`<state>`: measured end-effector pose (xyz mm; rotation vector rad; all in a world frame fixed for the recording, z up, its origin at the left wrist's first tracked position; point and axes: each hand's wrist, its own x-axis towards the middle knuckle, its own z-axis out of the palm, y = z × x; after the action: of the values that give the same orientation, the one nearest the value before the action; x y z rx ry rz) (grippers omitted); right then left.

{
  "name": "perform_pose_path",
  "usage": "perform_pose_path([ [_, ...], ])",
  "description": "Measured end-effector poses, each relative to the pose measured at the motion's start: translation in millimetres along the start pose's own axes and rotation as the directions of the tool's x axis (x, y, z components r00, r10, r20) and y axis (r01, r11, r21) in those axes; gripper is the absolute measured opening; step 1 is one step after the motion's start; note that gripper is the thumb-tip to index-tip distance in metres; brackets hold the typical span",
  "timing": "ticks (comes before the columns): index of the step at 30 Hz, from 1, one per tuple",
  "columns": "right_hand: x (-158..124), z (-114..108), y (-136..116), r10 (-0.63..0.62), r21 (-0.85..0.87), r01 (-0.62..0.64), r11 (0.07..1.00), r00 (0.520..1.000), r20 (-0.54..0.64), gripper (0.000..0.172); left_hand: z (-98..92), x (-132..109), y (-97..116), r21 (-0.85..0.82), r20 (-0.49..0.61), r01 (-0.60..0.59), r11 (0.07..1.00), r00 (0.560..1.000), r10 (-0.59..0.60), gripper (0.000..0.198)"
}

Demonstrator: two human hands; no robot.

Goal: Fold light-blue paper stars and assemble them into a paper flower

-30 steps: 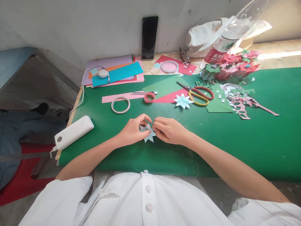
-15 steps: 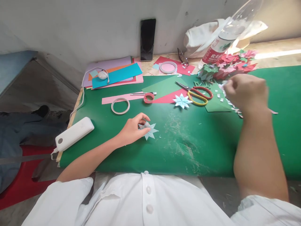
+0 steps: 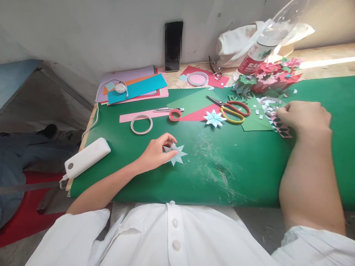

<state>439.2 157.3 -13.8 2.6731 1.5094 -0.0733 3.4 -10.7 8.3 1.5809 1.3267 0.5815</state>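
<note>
Between the thumb and fingers of my left hand (image 3: 158, 152) is a pale blue folded paper star (image 3: 178, 155), held just over the green table cover. At the right, my right hand (image 3: 306, 116) is closed in a loose fist above the cover; whatever its fingers hold, if anything, is hidden. Just left of that hand lie a pink cut-out paper strip (image 3: 282, 129) and small white paper bits. A second light blue paper star (image 3: 215, 118) rests near the middle, touching or close to the scissors (image 3: 235, 112) with red and yellow handles.
Tape rolls (image 3: 141, 124), a red paper ring (image 3: 175, 115) and a pen-like tool (image 3: 168, 109) lie on coloured paper or cover. A white power bank (image 3: 88, 158) sits left. A cut plastic bottle (image 3: 252, 59) and red paper flowers (image 3: 274, 77) stand back right. A phone (image 3: 173, 46) leans on the wall.
My right hand has moved right and a little toward me, uncovering more of the pink strip and a tape roll. My left hand keeps the star in the same spot.
</note>
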Motion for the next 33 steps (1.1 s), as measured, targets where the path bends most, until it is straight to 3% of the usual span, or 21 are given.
perform_pose_path([
  [2,-1.2,1.8,-0.6,-0.023,-0.001,0.023,1.0,0.998,-0.065,0.009,0.2,0.2,-0.6,-0.004,0.002,0.0,1.0,1.0,0.0,0.026],
  [5,-17.7,-3.9,-12.9,-0.046,-0.035,0.04,0.999,0.983,-0.176,0.033,1.1,0.9,-1.4,-0.008,0.009,0.005,1.0,1.0,-0.005,0.027],
  [7,-37.7,-10.4,-28.6,-0.124,-0.032,0.12,0.992,0.957,-0.262,0.03,1.8,1.5,-1.6,-0.009,0.015,0.014,1.0,1.0,-0.014,0.027],
  [9,-63.7,-15.2,-48.1,-0.258,0.012,0.286,0.958,0.881,-0.398,0.025,2.3,1.9,-1.5,-0.011,0.024,0.022,1.0,0.999,-0.021,0.027],
  [10,-79.0,-16.4,-58.4,-0.354,0.036,0.416,0.909,0.814,-0.461,0.021,2.5,2.1,-1.3,-0.014,0.029,0.024,1.0,0.999,-0.024,0.028],
  [11,-95.8,-16.5,-68.9,-0.484,0.052,0.588,0.807,0.71,-0.511,0.021,2.5,2.1,-0.9,-0.018,0.039,0.028,0.999,0.999,-0.027,0.029],
  [12,-114.0,-15.9,-79.2,-0.6,0.06,0.755,0.653,0.565,-0.566,0.027,2.6,2.1,-0.4,-0.021,0.051,0.031,0.999,0.998,-0.03,0.03],
  [13,-133.1,-14.5,-89.0,-0.686,0.048,0.891,0.452,0.381,-0.621,0.029,2.6,2.0,0.2,-0.024,0.064,0.034,0.999,0.997,-0.033,0.031],
  [14,-152.8,-12.6,-98.2,-0.727,0.021,0.969,0.244,0.198,-0.658,0.026,2.8,1.7,0.9,-0.025,0.079,0.036,0.999,0.996,-0.034,0.032],
  [16,-190.6,-7.8,-113.6,-0.767,-0.055,0.998,-0.035,-0.062,-0.639,0.017,3.6,0.8,2.6,-0.024,0.117,0.032,0.999,0.993,-0.029,0.032],
  [17,-207.0,-5.2,-119.5,-0.779,-0.072,0.991,-0.111,-0.132,-0.613,0.018,4.2,0.2,3.4,-0.028,0.138,0.024,0.999,0.99,-0.02,0.032],
  [18,-221.0,-2.5,-124.0,-0.787,-0.074,0.985,-0.156,-0.169,-0.594,0.019,5.0,-0.4,4.1,-0.036,0.159,0.011,0.999,0.987,-0.005,0.03],
  [20,-239.7,2.6,-129.3,-0.801,-0.073,0.98,-0.184,-0.193,-0.567,0.02,6.4,-1.4,4.9,-0.065,0.194,-0.014,0.998,0.981,0.027,0.028],
  [22,-246.8,7.2,-130.8,-0.819,-0.048,0.982,-0.184,-0.18,-0.545,0.023,7.2,-1.6,4.7,-0.086,0.202,-0.024,0.996,0.979,0.041,0.027],
  [29,-236.9,16.5,-129.7,-0.847,0.147,0.979,-0.139,-0.04,-0.53,0.018,6.2,2.1,0.4,-0.058,-0.022,-0.042,0.997,0.999,0.041,0.023],
  [31,-235.8,17.1,-129.9,-0.838,0.147,0.985,-0.093,0.003,-0.546,0.014,5.9,2.2,0.7,-0.076,-0.054,-0.043,0.996,0.998,0.038,0.022],
  [33,-235.4,16.3,-130.0,-0.808,0.078,0.996,-0.043,0.011,-0.589,0.01,5.8,2.0,1.5,-0.065,-0.076,-0.039,0.997,0.997,0.034,0.021],
])
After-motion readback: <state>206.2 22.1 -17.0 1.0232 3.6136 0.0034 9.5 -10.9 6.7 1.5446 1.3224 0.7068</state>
